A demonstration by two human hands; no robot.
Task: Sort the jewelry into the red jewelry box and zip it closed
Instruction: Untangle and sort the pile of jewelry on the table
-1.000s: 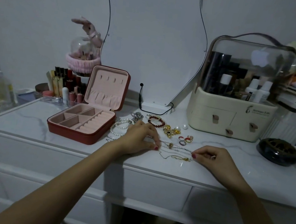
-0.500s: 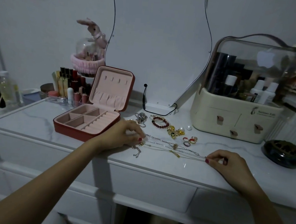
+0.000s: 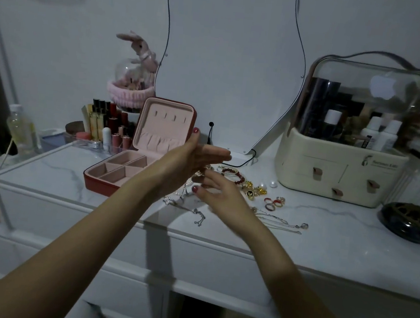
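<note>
Red jewelry box (image 3: 114,174) stands open on the counter (image 3: 47,170), lid upright, pink compartments showing nothing inside. All places below are given relative to this box.

Left hand (image 3: 193,157) is raised just right of the box, fingers straight and extended, thumb up against the lid's edge; it holds nothing that can be seen. Right hand (image 3: 221,197) hovers further right and nearer the camera, fingers loosely spread and blurred; whether it pinches anything cannot be told.

Thin chain necklaces (image 3: 278,221) lie right of the box near the counter's front edge. Red bead bracelet (image 3: 233,173), gold pieces (image 3: 253,190) and rings (image 3: 274,202) lie right of the box, behind the chains. A cream cosmetics case (image 3: 340,170) stands far right.
</note>
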